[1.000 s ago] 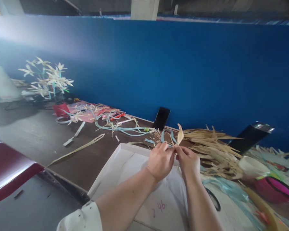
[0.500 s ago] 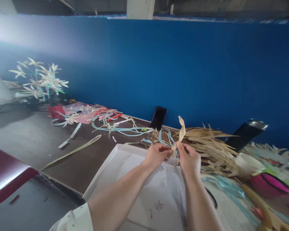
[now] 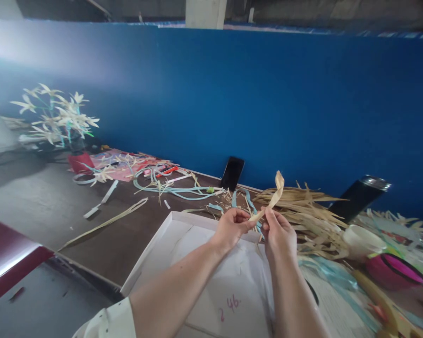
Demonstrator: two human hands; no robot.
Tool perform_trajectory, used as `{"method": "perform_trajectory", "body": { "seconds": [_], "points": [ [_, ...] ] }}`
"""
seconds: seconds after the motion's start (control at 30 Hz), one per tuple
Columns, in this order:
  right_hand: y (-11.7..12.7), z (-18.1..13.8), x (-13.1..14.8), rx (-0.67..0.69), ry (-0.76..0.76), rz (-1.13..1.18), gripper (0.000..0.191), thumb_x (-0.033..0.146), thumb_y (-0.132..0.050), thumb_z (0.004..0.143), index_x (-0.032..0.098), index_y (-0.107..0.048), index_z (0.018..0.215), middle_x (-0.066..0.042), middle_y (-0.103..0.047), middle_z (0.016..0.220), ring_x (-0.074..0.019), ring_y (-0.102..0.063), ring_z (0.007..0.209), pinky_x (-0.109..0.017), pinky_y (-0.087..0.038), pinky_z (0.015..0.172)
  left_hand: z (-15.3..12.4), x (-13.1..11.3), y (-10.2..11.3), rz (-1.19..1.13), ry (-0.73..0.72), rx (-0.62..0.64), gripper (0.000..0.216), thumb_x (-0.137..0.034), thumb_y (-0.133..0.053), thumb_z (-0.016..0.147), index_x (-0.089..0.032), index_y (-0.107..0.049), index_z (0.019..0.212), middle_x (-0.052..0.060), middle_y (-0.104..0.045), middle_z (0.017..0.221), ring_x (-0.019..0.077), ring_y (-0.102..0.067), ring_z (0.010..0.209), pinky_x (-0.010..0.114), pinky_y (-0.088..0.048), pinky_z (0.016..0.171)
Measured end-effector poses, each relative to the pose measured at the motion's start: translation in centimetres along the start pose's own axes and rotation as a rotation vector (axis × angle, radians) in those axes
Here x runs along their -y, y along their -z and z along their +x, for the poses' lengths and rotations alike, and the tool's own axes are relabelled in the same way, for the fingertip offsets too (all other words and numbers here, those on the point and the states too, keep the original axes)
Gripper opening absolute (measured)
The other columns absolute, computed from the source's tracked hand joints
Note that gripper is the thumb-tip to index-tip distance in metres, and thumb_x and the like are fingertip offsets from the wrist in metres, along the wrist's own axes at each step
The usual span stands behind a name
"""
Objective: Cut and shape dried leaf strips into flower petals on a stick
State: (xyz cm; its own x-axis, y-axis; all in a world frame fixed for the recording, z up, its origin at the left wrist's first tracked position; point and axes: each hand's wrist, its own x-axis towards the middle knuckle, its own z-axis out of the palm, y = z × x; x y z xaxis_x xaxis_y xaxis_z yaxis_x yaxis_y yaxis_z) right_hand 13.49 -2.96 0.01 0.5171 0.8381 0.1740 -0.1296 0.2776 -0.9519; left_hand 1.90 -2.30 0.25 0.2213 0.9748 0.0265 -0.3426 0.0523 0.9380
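Note:
My left hand (image 3: 232, 227) and my right hand (image 3: 279, 233) meet above the far edge of a shallow white box (image 3: 169, 244). Both pinch one tan dried leaf strip (image 3: 273, 197), whose free end sticks up and to the right of my fingers. A pile of the same dried leaves (image 3: 303, 211) lies just behind my right hand. Light blue ribbon pieces (image 3: 248, 199) lie on the table behind my fingers.
A dark phone (image 3: 232, 172) leans on the blue wall. A black flask (image 3: 359, 199), a white cup (image 3: 361, 241) and a pink bowl (image 3: 395, 272) are at the right. Finished leaf flowers (image 3: 56, 115) stand far left, with ribbon loops (image 3: 169, 185) and scraps nearby.
The strip's free end has swung from upright to leaning right and is longer between my fingers. My hands stay together; the view has shifted slightly.

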Motion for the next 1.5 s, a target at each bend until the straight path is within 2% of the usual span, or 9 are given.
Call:
{"method": "perform_trajectory", "body": {
  "seconds": [0.13, 0.3, 0.5, 0.67, 0.8, 1.03, 1.2, 1.3, 1.5],
  "points": [
    [-0.6, -0.3, 0.6, 0.008, -0.031, 0.189, 0.029, 0.04, -0.069, 0.066, 0.014, -0.064, 0.078, 0.001, -0.057, 0.063, -0.0037, -0.034, 0.041, -0.017, -0.026, 0.036, -0.1, 0.1, 0.0, -0.002, 0.012, 0.013, 0.035, -0.035, -0.073, 0.057, -0.012, -0.057, 0.078, 0.0, -0.054, 0.063, 0.0071, -0.049, 0.058, 0.02, -0.04, 0.056],
    [-0.8, -0.5, 1.2, 0.029, -0.056, 0.269, 0.022, 0.033, -0.071, 0.066, 0.015, -0.065, 0.078, -0.002, -0.063, 0.073, -0.0026, -0.038, 0.044, -0.015, -0.029, 0.039, -0.2, -0.3, 0.2, -0.016, 0.001, 0.014, 0.035, -0.038, -0.072, 0.057, -0.013, -0.058, 0.076, -0.001, -0.054, 0.064, 0.0065, -0.046, 0.058, 0.019, -0.036, 0.056],
    [-0.6, -0.6, 1.4, 0.175, -0.148, 0.306, 0.023, 0.03, -0.073, 0.065, 0.016, -0.067, 0.082, -0.002, -0.063, 0.079, -0.003, -0.042, 0.048, -0.013, -0.033, 0.04, -0.3, -0.9, 0.2, -0.032, -0.028, -0.014, 0.03, -0.037, -0.071, 0.057, -0.012, -0.059, 0.07, -0.001, -0.053, 0.062, 0.0062, -0.043, 0.057, 0.019, -0.033, 0.056],
    [-0.7, -0.7, 1.4, 0.201, -0.196, 0.288, 0.026, 0.027, -0.075, 0.062, 0.018, -0.067, 0.084, 0.004, -0.056, 0.065, -0.0032, -0.041, 0.048, -0.012, -0.034, 0.04, 0.1, -0.4, 0.5, 0.012, -0.074, -0.037, 0.029, -0.037, -0.069, 0.06, -0.012, -0.06, 0.071, -0.001, -0.055, 0.062, 0.0067, -0.045, 0.057, 0.02, -0.034, 0.057],
    [-0.8, -0.8, 1.4, 0.23, -0.198, 0.261, 0.026, 0.025, -0.077, 0.06, 0.018, -0.066, 0.082, 0.004, -0.055, 0.066, -0.0033, -0.04, 0.047, -0.013, -0.034, 0.039, 0.0, -0.3, 0.6, -0.014, -0.075, -0.045, 0.03, -0.038, -0.071, 0.06, -0.012, -0.059, 0.071, 0.0, -0.056, 0.063, 0.008, -0.05, 0.06, 0.021, -0.04, 0.062],
    [-0.7, -0.8, 1.3, 0.245, -0.173, 0.33, 0.02, 0.021, -0.076, 0.061, 0.018, -0.061, 0.073, 0.007, -0.052, 0.059, -0.0017, -0.038, 0.044, -0.012, -0.034, 0.039, 0.0, -0.9, 0.7, -0.21, 0.227, 0.047, 0.038, -0.047, -0.057, 0.073, -0.012, -0.062, 0.087, 0.007, -0.064, 0.079, 0.0101, -0.058, 0.062, 0.022, -0.045, 0.055],
    [-0.4, -0.8, 1.5, 0.336, -0.207, 0.288, 0.018, 0.025, -0.072, 0.067, 0.018, -0.063, 0.081, 0.004, -0.056, 0.061, -0.0046, -0.047, 0.045, -0.016, -0.043, 0.044, 0.1, -0.9, 1.6, -0.386, 0.44, 0.321, 0.028, -0.035, -0.06, 0.075, -0.01, -0.063, 0.088, 0.005, -0.063, 0.076, 0.0056, -0.055, 0.057, 0.016, -0.044, 0.051],
    [-0.1, -0.9, 1.7, 0.41, -0.236, 0.283, 0.021, 0.026, -0.069, 0.071, 0.019, -0.064, 0.09, 0.002, -0.06, 0.064, -0.0079, -0.052, 0.048, -0.019, -0.046, 0.045, 0.0, -1.2, 2.0, -0.473, 0.488, 0.426, 0.025, -0.031, -0.062, 0.074, -0.009, -0.063, 0.087, 0.003, -0.061, 0.074, 0.0036, -0.054, 0.057, 0.014, -0.043, 0.051],
    [0.0, -1.0, 1.7, 0.474, -0.267, 0.335, 0.027, 0.024, -0.067, 0.072, 0.021, -0.064, 0.098, 0.001, -0.063, 0.07, -0.01, -0.055, 0.054, -0.022, -0.047, 0.05, -0.3, -1.6, 1.9, -0.445, 0.426, 0.439, 0.022, -0.024, -0.072, 0.063, -0.011, -0.061, 0.078, 0.0, -0.056, 0.067, 0.0036, -0.051, 0.056, 0.015, -0.04, 0.051]
  ]
}}
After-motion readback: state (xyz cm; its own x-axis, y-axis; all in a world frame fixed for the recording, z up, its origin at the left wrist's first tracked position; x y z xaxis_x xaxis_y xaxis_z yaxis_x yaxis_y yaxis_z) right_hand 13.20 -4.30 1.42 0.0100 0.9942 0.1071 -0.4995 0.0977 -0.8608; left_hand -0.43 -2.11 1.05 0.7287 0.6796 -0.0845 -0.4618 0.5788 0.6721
